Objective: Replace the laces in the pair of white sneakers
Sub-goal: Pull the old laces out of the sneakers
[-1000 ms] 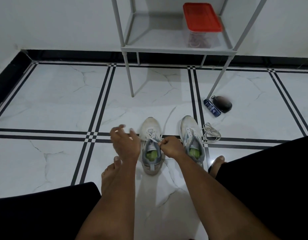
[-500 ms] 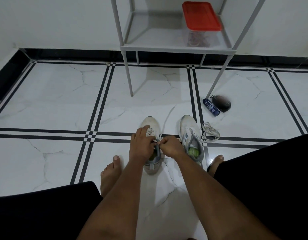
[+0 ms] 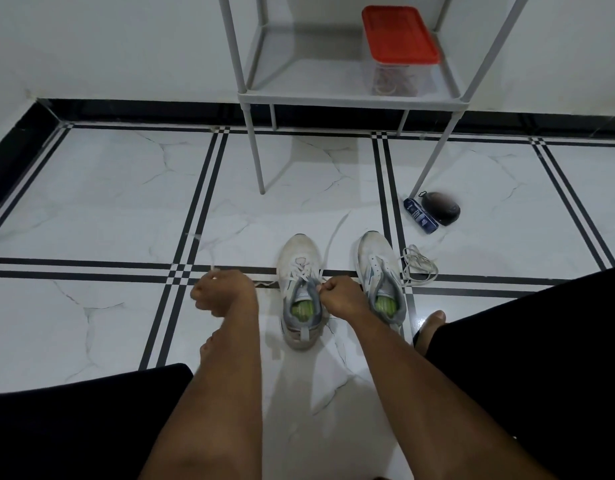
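Both hands (image 3: 340, 295) pinch a flat woven lace (image 3: 328, 249).

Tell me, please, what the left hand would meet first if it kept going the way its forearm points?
Probably nothing nearby: the left hand, gripping the lace, points up-left over bare floor toward the black skirting.

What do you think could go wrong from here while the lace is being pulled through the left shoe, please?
The left hand pulls the white lace sideways; the light white left sneaker may slide or tip, since the right hand only pinches at its collar. The loose lace end trailing forward could pull out of an eyelet.
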`<state>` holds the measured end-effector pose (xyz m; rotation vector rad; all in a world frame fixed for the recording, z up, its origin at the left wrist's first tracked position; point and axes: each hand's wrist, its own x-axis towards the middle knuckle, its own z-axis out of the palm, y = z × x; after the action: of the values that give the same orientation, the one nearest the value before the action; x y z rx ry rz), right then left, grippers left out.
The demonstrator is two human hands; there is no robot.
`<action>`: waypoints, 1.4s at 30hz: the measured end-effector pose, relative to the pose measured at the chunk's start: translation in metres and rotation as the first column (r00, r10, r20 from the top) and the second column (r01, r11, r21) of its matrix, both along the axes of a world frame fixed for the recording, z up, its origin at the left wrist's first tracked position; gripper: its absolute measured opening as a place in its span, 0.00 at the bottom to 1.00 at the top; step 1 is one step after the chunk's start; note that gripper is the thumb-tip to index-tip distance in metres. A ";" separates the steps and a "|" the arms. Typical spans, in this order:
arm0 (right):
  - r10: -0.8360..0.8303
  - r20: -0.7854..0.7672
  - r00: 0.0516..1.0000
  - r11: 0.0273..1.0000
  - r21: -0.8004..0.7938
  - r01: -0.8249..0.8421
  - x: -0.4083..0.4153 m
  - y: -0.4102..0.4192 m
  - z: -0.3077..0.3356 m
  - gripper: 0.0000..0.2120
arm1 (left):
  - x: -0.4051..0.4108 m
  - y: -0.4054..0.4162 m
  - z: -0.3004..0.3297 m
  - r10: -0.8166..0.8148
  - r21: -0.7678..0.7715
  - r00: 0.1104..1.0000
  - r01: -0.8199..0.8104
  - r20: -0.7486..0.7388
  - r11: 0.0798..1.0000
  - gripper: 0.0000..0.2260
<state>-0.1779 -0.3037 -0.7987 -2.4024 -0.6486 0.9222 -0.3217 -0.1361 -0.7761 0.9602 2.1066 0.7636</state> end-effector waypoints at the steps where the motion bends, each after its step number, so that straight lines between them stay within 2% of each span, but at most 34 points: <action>1: 0.000 0.000 1.000 1.000 0.002 0.000 0.000 -0.001 -0.001 0.15 | -0.004 0.002 -0.001 -0.007 -0.032 0.999 0.005 -0.052 0.999 0.16; 3: -0.008 -0.019 1.000 1.000 0.027 0.008 0.001 0.000 -0.001 0.09 | -0.010 -0.008 -0.006 -0.147 0.080 0.981 0.158 -0.130 0.984 0.26; 5: -0.015 -0.053 0.998 0.998 0.066 0.019 -0.002 0.003 0.001 0.04 | -0.010 -0.030 -0.012 -0.357 0.270 0.924 0.381 -0.136 0.884 0.30; 6: -0.013 -0.059 0.998 0.997 0.078 0.018 -0.003 0.004 0.001 0.06 | -0.008 -0.041 -0.015 -0.478 0.316 0.865 0.500 -0.149 0.806 0.30; 8: -0.006 -0.041 0.999 0.996 0.089 0.009 -0.006 0.007 0.000 0.06 | -0.002 -0.058 -0.023 -0.701 0.302 0.680 0.729 -0.216 0.614 0.26; 10: 0.007 -0.010 1.000 0.996 0.094 -0.006 -0.009 0.008 0.003 0.04 | 0.003 -0.065 -0.029 -0.824 0.224 0.481 0.875 -0.300 0.429 0.18; 11: 0.006 0.001 1.000 0.995 0.097 -0.006 -0.010 0.007 0.003 0.05 | 0.004 -0.067 -0.034 -0.840 0.203 0.440 0.897 -0.319 0.392 0.13; 12: -0.001 0.014 1.000 0.995 0.096 0.000 -0.011 0.006 0.003 0.07 | 0.006 -0.067 -0.038 -0.833 0.213 0.469 0.882 -0.294 0.421 0.09; 14: -0.029 0.022 0.999 0.995 0.094 0.027 -0.013 0.003 0.001 0.10 | 0.004 -0.068 -0.040 -0.729 0.215 0.679 0.727 -0.086 0.652 0.06; 15: -0.050 0.011 0.999 0.995 0.091 0.049 -0.014 0.002 -0.002 0.10 | 0.002 -0.069 -0.039 -0.656 0.157 0.755 0.645 0.023 0.748 0.06; 16: -0.066 0.002 0.998 0.994 0.087 0.065 -0.015 0.001 -0.004 0.09 | 0.000 -0.070 -0.037 -0.616 0.114 0.784 0.607 0.073 0.786 0.06; 17: -0.069 -0.004 0.998 0.994 0.080 0.069 -0.015 0.001 -0.005 0.09 | -0.001 -0.070 -0.035 -0.641 0.111 0.766 0.634 0.040 0.765 0.05; 18: -0.069 -0.011 0.998 0.995 0.071 0.070 -0.015 0.001 -0.006 0.10 | -0.001 -0.071 -0.034 -0.705 0.134 0.707 0.704 -0.043 0.698 0.06; 20: -0.072 -0.024 0.997 0.995 0.072 0.074 -0.014 0.003 -0.005 0.10 | 0.003 -0.073 -0.031 -0.831 0.131 0.502 0.865 -0.240 0.485 0.08; 22: -0.067 -0.019 0.998 0.994 0.082 0.069 -0.012 0.002 -0.004 0.09 | 0.011 -0.075 -0.027 -0.865 0.106 0.294 0.956 -0.406 0.274 0.08; 23: -0.057 -0.003 0.998 0.994 0.092 0.057 -0.011 0.001 -0.003 0.08 | 0.014 -0.077 -0.026 -0.860 0.092 0.227 0.974 -0.457 0.208 0.08; 25: -0.006 0.068 0.998 0.993 0.116 -0.002 -0.012 -0.003 -0.003 0.07 | 0.017 -0.078 -0.028 -0.849 0.050 0.160 0.986 -0.504 0.156 0.07; 27: 0.024 0.126 0.992 0.989 0.139 -0.042 -0.012 -0.006 -0.003 0.06 | 0.020 -0.075 -0.030 -0.836 0.006 0.123 0.990 -0.536 0.141 0.08; 28: 0.030 0.146 0.989 0.989 0.142 -0.051 -0.013 -0.007 -0.003 0.07 | 0.020 -0.074 -0.030 -0.847 0.010 0.140 0.988 -0.513 0.157 0.09; 29: 0.036 0.163 0.986 0.989 0.136 -0.058 -0.012 -0.007 -0.003 0.07 | 0.020 -0.074 -0.026 -0.860 0.052 0.228 0.972 -0.456 0.230 0.09; 30: 0.036 0.173 0.984 0.991 0.121 -0.058 -0.011 -0.006 -0.003 0.07 | 0.022 -0.072 -0.028 -0.852 0.107 0.391 0.919 -0.348 0.379 0.09; 31: 0.031 0.177 0.984 0.993 0.111 -0.051 -0.010 -0.006 -0.004 0.08 | 0.023 -0.069 -0.028 -0.776 0.146 0.600 0.800 -0.195 0.582 0.10; 32: 0.021 0.173 0.985 0.993 0.107 -0.040 -0.009 -0.007 -0.003 0.09 | 0.023 -0.064 -0.027 -0.605 0.130 0.796 0.598 0.013 0.791 0.14; 33: 0.014 0.168 0.986 0.994 0.107 -0.032 -0.007 -0.006 -0.004 0.11 | 0.021 -0.058 -0.030 -0.418 0.085 0.892 0.409 0.173 0.909 0.18; 34: 0.010 0.165 0.986 0.994 0.103 -0.028 -0.007 -0.007 -0.004 0.12 | 0.017 -0.054 -0.033 -0.287 0.036 0.924 0.287 0.251 0.957 0.21; 35: 0.012 0.166 0.986 0.995 0.098 -0.029 -0.007 -0.006 -0.005 0.12 | 0.014 -0.055 -0.028 -0.297 0.035 0.937 0.296 0.184 0.955 0.21; 36: 0.016 0.165 0.986 0.995 0.092 -0.031 -0.006 -0.006 -0.005 0.12 | 0.013 -0.056 -0.023 -0.428 0.095 0.903 0.423 0.041 0.901 0.19; 37: 0.020 0.163 0.986 0.995 0.091 -0.036 -0.006 -0.005 -0.005 0.12 | 0.009 -0.059 -0.020 -0.602 0.178 0.790 0.613 -0.114 0.770 0.18; 38: 0.024 0.157 0.987 0.995 0.091 -0.039 -0.007 -0.005 -0.004 0.11 | 0.005 -0.061 -0.023 -0.735 0.220 0.622 0.783 -0.271 0.581 0.19; 40: 0.025 0.151 0.988 0.996 0.085 -0.038 -0.007 -0.004 -0.003 0.11 | 0.006 -0.063 -0.026 -0.815 0.170 0.283 0.959 -0.506 0.227 0.21; 41: 0.026 0.149 0.989 0.996 0.080 -0.038 -0.008 -0.003 -0.002 0.11 | 0.009 -0.062 -0.031 -0.794 0.109 0.154 0.988 -0.588 0.112 0.19; 42: 0.028 0.146 0.989 0.996 0.077 -0.039 -0.008 -0.002 -0.001 0.12 | 0.012 -0.062 -0.033 -0.763 0.058 0.073 0.997 -0.643 0.047 0.15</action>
<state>-0.1856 -0.3054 -0.7999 -2.4096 -0.7669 0.7259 -0.3094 -0.1978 -0.8095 2.6781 0.9316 0.2995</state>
